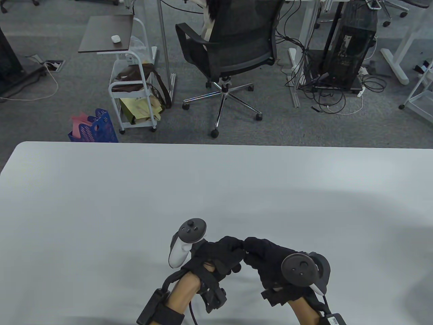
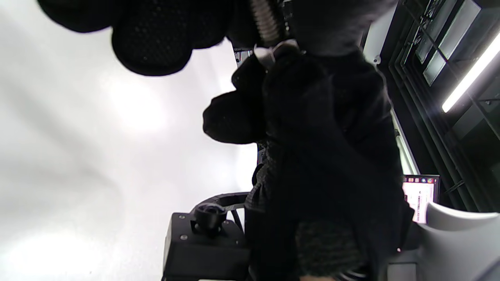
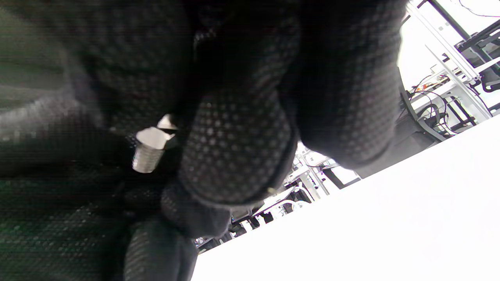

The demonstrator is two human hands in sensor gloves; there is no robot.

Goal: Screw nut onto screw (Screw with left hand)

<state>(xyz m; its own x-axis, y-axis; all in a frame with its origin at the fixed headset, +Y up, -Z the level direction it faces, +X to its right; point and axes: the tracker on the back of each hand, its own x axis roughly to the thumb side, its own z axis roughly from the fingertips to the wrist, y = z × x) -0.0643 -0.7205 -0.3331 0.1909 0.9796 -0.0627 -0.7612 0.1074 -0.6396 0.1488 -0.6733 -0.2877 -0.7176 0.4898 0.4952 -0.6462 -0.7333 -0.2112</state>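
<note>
Over white table (image 1: 101,203) | gloved hands (image 1: 243,252) | ribbed metal screw (image 3: 147,158), nut (image 3: 154,136)

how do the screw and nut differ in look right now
The screw shows a ridged, threaded round shaft; the nut is a smooth, flat-faced piece. The screw runs long and narrow, while the nut is short and wider than the shaft. Both are pale silver metal, sit together on one axis, and are held between the left hand and right hand above the table.
</note>
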